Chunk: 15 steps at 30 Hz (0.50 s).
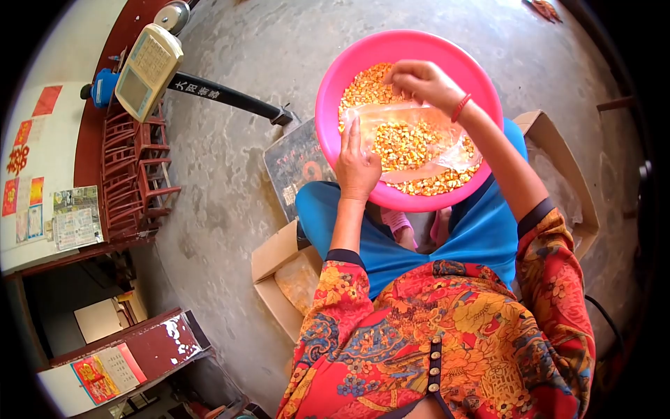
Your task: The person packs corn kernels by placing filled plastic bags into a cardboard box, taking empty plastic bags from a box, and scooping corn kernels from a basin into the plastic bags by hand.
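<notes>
A pink basin (326, 105) with loose corn kernels (366, 87) in it is at my lap. On the kernels lies a clear plastic bag (426, 117) with more kernels in it. My left hand (358, 164) is at the bag's left edge, gripping it, with fingers pointing away from me. Over the far part of the basin is my right hand (427, 82), its fingers bent downward and closed together. Whatever those fingertips hold, if anything, is too small to make out. A red bracelet circles the right wrist.
A platform scale (296, 164) with a black post and display (149, 73) stands at the left. Open cardboard boxes (276, 255) flank my legs, the right box (558, 150) holding clear plastic. Red wooden chairs (132, 167) are stacked by the wall.
</notes>
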Motion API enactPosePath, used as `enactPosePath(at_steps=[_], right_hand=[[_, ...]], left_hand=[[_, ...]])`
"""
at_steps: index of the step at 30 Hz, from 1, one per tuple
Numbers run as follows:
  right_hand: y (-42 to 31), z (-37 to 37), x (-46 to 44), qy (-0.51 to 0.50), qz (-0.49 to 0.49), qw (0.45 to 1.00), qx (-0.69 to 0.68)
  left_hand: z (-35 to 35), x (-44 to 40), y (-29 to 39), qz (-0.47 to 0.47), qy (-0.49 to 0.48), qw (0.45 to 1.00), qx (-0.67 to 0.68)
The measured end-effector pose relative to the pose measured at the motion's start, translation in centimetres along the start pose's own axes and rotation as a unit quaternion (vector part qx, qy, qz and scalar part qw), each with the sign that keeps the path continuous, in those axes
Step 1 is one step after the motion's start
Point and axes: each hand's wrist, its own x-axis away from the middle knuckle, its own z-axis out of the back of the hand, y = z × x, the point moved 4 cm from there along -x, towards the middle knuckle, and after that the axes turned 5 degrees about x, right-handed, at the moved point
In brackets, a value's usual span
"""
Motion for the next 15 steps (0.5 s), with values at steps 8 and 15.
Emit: enactPosePath(at_steps=[8,15], right_hand=[[15.5,1.6,-1.6,0.049,-0.032,0.882,0.467],[16.0,-1.1,-0.2,-0.092,-0.101,0.959,0.248]], left_hand=[[0.0,-0.1,0.2,0.005,-0.001,1.000,0.002],[-0.1,0.0,0.0,0.000,0.005,1.000,-0.012]])
